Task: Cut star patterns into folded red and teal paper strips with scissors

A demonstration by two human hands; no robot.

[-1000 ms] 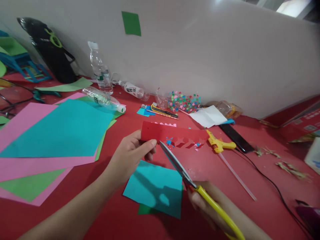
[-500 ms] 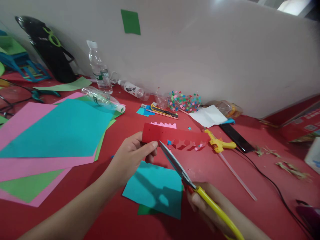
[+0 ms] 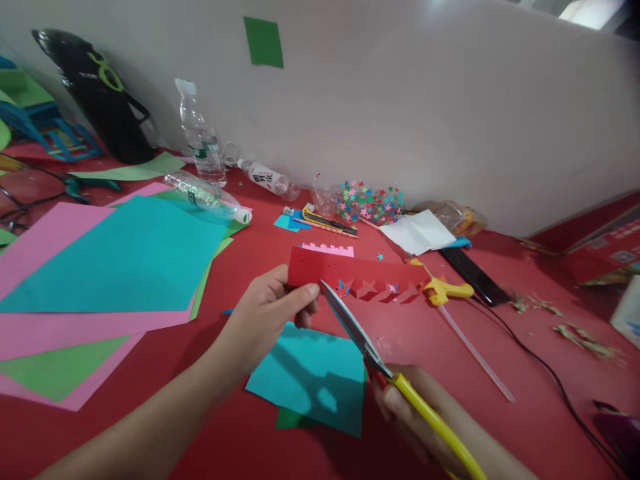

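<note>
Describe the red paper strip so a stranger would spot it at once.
Over the red table, find the person's left hand. It pinches one end of the red paper strip, near the tip of the scissors. Unlike the pink strip behind, this one is held up, jagged edge down.

Paper strip (image 3: 345, 268) is red, scissors (image 3: 397, 382) yellow-handled, worktop (image 3: 530, 347) red, large sheet (image 3: 135, 260) turquoise, glue gun (image 3: 443, 291) yellow, star-patterned bottle (image 3: 373, 203) multicoloured.
</note>
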